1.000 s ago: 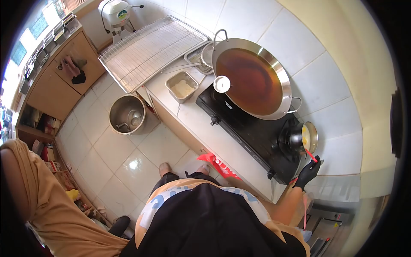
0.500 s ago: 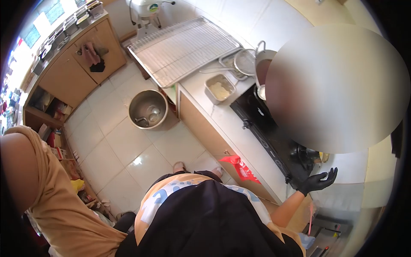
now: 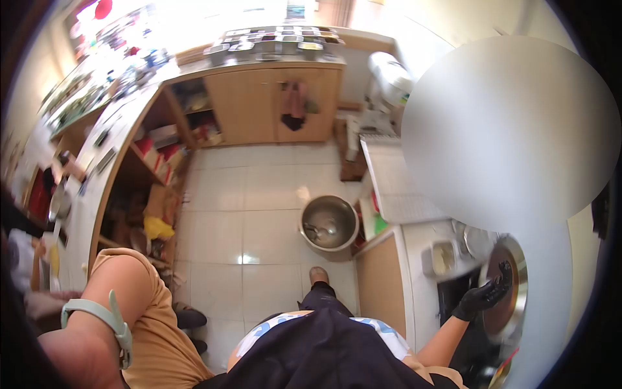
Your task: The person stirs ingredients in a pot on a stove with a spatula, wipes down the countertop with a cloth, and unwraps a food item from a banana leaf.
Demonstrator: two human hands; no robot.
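Black-gloved right hand [image 3: 483, 301] across a wide metal pan [image 3: 521, 288]

Nearest the view, my left hand [image 3: 76, 363] is blurred and cut off at the lower left, below a pale green wrist strap [image 3: 97, 313]; whether its fingers grip anything I cannot tell. Dark cloth [image 3: 324, 353] covers my front. At right, my gloved fingers [image 3: 503, 272] are extended and released, with nothing visible in them. They overlap the pan and its brown liquid [image 3: 497, 319]; contact cannot be judged. Just beside the pan, on the white counter [image 3: 414, 259], sit a strainer [image 3: 478, 242] and a rectangular metal container [image 3: 440, 259] of pale contents. Farther off, a deep steel pot [image 3: 329, 223] rests on the tiled floor [image 3: 223, 220], left of a wire rack [image 3: 395, 181]. Beyond stands a white mixer [image 3: 390, 78]; metal containers [image 3: 272, 44] line the far cabinet [image 3: 240, 107].
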